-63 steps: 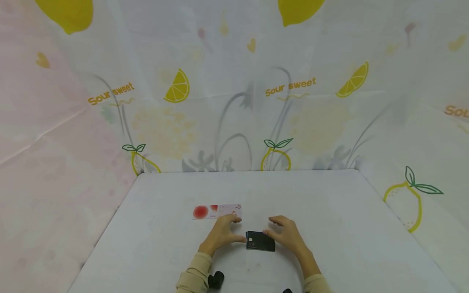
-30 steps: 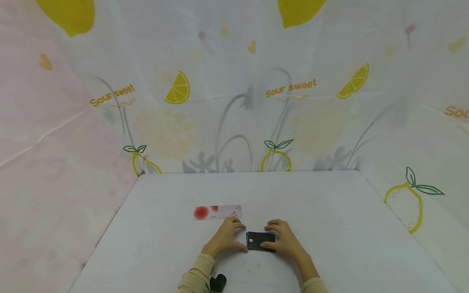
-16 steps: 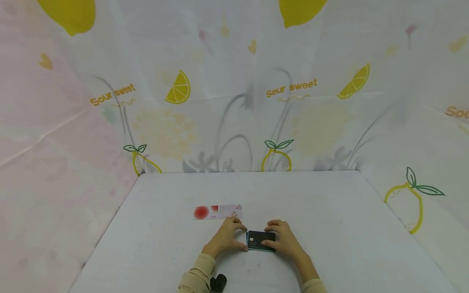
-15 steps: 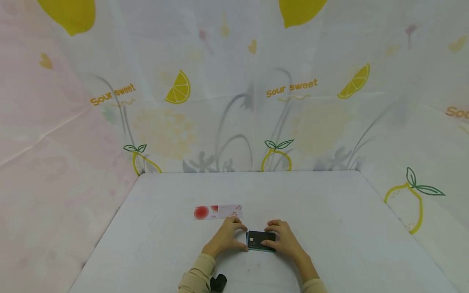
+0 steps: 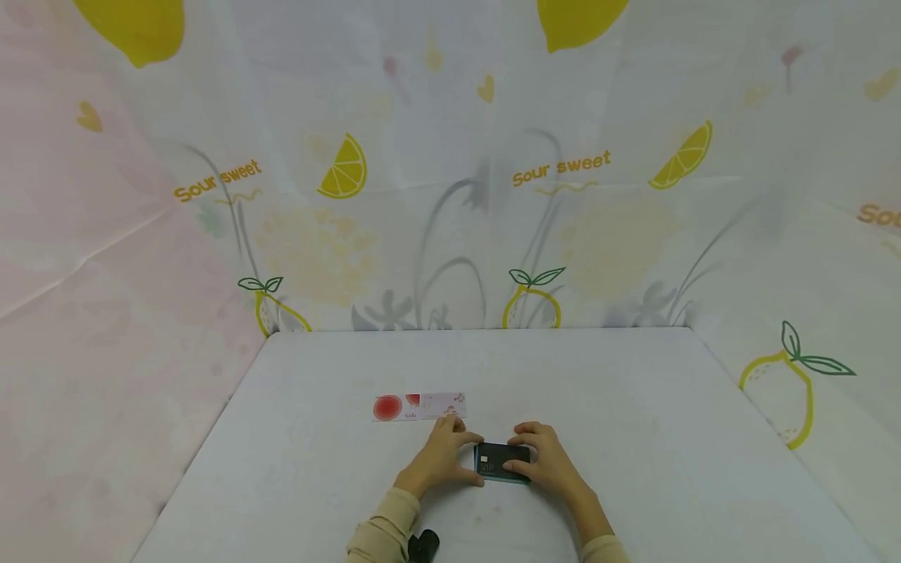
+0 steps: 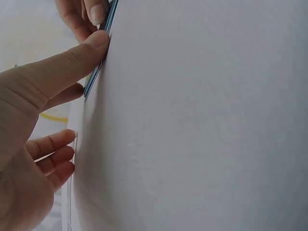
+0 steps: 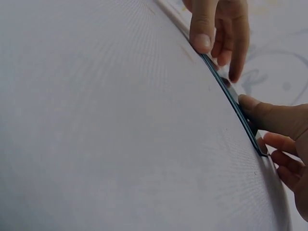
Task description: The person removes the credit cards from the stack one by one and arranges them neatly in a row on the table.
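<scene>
A small stack of bank-style cards [image 5: 494,452] lies near the front of the white table, its black top card bearing a chip and the letters VIP. My left hand [image 5: 439,460] holds the stack's left end, thumb at the near edge and index finger at the far edge. At the other end my right hand [image 5: 554,463] grips it with the thumb across the top card and fingers at the far side. Thin blue-green edges of the cards [image 7: 230,96] show layered in the right wrist view. Beneath the hands, the lower cards are mostly hidden.
Behind the left hand lies a flat pink and white printed strip [image 5: 442,403] with red round shapes. A black device [image 5: 425,544] sits at the left sleeve. Lemon-printed cloth [image 5: 450,234] stands behind the table [image 5: 598,375].
My left hand has shifted right, its thumb and index finger coming in to the stack's left end. Earlier, my right thumb slid further onto the top card. The cards shifted slightly against one another.
</scene>
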{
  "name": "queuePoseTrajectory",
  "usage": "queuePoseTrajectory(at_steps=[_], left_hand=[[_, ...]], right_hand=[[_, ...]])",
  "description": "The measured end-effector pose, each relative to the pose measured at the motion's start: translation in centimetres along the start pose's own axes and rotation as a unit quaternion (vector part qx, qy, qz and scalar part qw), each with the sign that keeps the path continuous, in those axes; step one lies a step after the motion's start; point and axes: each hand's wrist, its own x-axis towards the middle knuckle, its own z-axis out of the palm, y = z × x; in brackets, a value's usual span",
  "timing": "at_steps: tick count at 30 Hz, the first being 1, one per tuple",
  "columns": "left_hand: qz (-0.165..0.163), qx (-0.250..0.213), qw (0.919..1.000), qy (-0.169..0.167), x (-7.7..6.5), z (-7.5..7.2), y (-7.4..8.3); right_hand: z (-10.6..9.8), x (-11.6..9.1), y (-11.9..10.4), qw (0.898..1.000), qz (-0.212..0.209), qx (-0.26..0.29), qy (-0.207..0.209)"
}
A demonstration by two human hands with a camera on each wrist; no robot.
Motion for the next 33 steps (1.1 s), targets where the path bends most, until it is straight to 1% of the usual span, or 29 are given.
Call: queuePoseTrajectory(at_steps=[3, 6, 11, 17, 20, 24, 27, 33], left_hand=[[0.005, 0.009, 0.9999, 0.003, 0.1, 0.0, 0.2], [0.005, 0.008, 0.9999, 0.007, 0.1, 0.0, 0.2], [-0.007, -0.001, 1.0, 0.003, 0.1, -0.2, 0.5], [-0.021, -0.01, 0.9997, -0.006, 0.1, -0.3, 0.7], [-0.021, -0.012, 0.9997, -0.004, 0.0, -0.3, 0.8], [-0.018, -0.011, 0.9998, 0.0, -0.1, -0.4, 0.9], [-0.02, -0.014, 0.9997, -0.003, 0.0, -0.5, 0.9], [-0.024, -0.021, 0.9994, -0.009, 0.0, -0.4, 1.1]], right_hand=[[-0.1, 0.0, -0.1, 1.0, -0.002, 0.0, -0.002], [0.0, 0.1, 0.0, 1.0, -0.002, 0.002, -0.004], [-0.3, 0.1, 0.2, 1.0, 0.002, -0.003, -0.023], [-1.1, -0.1, 0.3, 0.999, 0.008, -0.003, -0.048], [-1.4, -0.2, 0.3, 0.998, 0.012, 0.003, -0.055], [-1.5, -0.1, 0.3, 0.998, 0.008, 0.011, -0.06], [-1.5, -0.1, 0.4, 0.998, 0.001, 0.013, -0.064], [-1.5, -0.1, 0.5, 0.997, 0.004, 0.02, -0.068]])
